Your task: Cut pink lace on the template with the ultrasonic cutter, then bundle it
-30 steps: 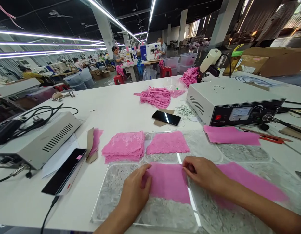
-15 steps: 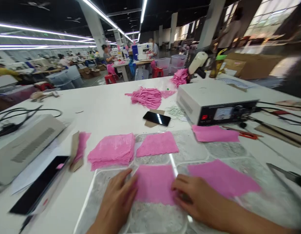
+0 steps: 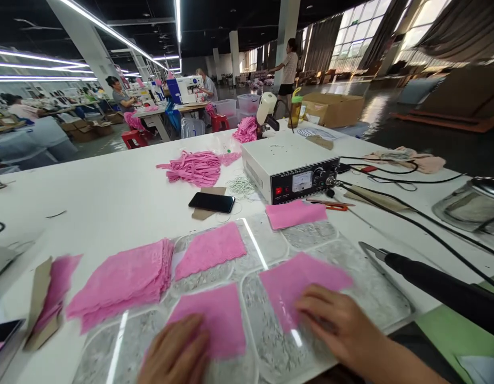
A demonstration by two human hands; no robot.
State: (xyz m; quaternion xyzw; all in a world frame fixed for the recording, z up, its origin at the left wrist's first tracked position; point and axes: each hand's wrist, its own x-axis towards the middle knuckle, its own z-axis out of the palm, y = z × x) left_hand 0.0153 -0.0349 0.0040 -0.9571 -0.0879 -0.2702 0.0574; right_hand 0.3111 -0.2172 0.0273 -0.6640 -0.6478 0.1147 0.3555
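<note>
My left hand point(image 3: 175, 352) lies flat on the near edge of a pink lace piece point(image 3: 217, 322) set on a clear plate. My right hand point(image 3: 335, 325) rests open, fingers flat, on another pink lace piece point(image 3: 297, 280) on the plate point(image 3: 383, 290) beside it. Beyond them a third pink piece point(image 3: 210, 248) lies on a further plate. A stack of pink lace pieces point(image 3: 121, 280) sits to the left. A black-handled tool point(image 3: 435, 288) with a metal tip lies to the right of my right hand.
A white control box point(image 3: 289, 162) with a meter stands behind the plates, a pink piece point(image 3: 295, 213) in front of it. A black phone point(image 3: 212, 202), a pile of pink strips point(image 3: 193, 166) and cables point(image 3: 395, 210) lie on the white table. People work at sewing stations behind.
The view has swung to the right. My right hand moved from the middle pink piece to the piece on the right-hand plate. My left hand stays on the middle piece.
</note>
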